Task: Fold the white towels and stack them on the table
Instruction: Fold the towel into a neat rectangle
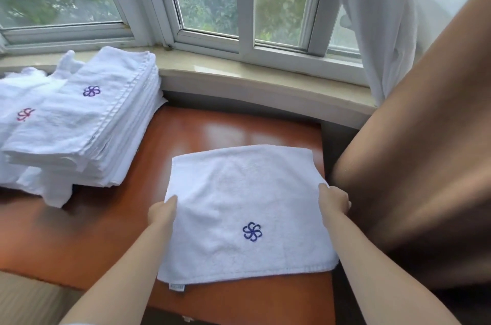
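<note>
A white towel (pixel 239 192) with a blue flower emblem lies flat on the reddish-brown table (pixel 239 125), a small label at its near left corner. My left hand (pixel 162 209) grips the towel's left edge, fingers tucked under the cloth. My right hand (pixel 333 200) grips its right edge the same way. A tall stack of folded white towels (pixel 87 117) with a blue flower on top stands at the table's far left.
More white towels (pixel 24 101), one with a red flower, lie left of the stack. A window sill (pixel 252 77) runs behind the table. A white curtain (pixel 372 19) hangs at the right, beside a large brown padded surface (pixel 425 152).
</note>
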A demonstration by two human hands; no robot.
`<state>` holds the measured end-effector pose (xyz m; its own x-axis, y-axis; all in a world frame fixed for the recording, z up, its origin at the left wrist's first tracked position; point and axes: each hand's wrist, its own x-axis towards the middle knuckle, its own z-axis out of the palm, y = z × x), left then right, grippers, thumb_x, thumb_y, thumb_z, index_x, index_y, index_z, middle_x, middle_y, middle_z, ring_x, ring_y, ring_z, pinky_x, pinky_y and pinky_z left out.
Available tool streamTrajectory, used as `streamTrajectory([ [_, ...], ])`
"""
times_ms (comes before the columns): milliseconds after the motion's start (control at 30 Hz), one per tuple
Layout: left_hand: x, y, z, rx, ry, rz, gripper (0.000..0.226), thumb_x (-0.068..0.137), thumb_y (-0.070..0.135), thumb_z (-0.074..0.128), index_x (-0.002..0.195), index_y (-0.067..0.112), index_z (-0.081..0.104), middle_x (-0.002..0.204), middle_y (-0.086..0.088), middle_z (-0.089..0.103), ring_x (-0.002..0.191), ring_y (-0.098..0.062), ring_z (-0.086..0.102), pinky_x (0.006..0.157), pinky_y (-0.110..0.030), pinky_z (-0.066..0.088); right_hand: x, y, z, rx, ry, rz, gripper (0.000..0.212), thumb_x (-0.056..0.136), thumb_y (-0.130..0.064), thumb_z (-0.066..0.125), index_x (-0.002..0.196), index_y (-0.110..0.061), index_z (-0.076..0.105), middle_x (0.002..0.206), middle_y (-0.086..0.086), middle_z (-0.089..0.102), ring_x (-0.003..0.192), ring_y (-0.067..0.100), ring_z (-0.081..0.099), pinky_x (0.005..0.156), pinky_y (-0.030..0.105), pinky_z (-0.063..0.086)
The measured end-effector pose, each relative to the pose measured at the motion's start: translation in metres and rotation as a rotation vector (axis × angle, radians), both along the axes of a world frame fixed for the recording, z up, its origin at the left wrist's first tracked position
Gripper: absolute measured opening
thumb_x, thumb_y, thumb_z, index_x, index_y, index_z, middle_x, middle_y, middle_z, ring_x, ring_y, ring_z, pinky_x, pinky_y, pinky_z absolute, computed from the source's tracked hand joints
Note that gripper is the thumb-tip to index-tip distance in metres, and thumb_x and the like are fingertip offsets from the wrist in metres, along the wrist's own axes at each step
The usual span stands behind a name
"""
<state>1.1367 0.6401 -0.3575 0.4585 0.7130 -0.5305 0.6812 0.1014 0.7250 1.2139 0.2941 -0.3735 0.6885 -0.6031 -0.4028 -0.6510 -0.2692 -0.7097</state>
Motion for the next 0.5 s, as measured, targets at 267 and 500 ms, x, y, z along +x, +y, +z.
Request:
streamTrajectory([
  [267, -0.037, -0.018, 0.057, -0.024, -0.487, 0.334, 0.016, 0.077, 0.015, 0.064, 0.087, 0.004, 0.069, 0.083, -0.001, 0.059, 0.079, -0.019, 0.052, 0.072, -0.034, 0.044, -0.037, -0.020, 0.058, 0.299, -0.406, -0.212, 0.029, 0.081, -0.020, 0.051, 0.098, -0.005, 0.069, 0.112, 0.012, 0.061, 0.102, 0.025, 0.054, 0.085, 0.036, 0.049],
  [500, -0.073, -0.030, 0.085, -0.113, -0.593, 0.667, 0.012, 0.061, 0.019, 0.059, 0.068, 0.011, 0.065, 0.070, 0.002, 0.061, 0.068, -0.021, 0.052, 0.063, -0.029, 0.041, -0.059, -0.032, 0.096, 0.467, -0.577, -0.256, 0.018, 0.078, -0.013, 0.055, 0.071, -0.001, 0.066, 0.067, -0.005, 0.055, 0.069, 0.014, 0.051, 0.062, 0.025, 0.040],
])
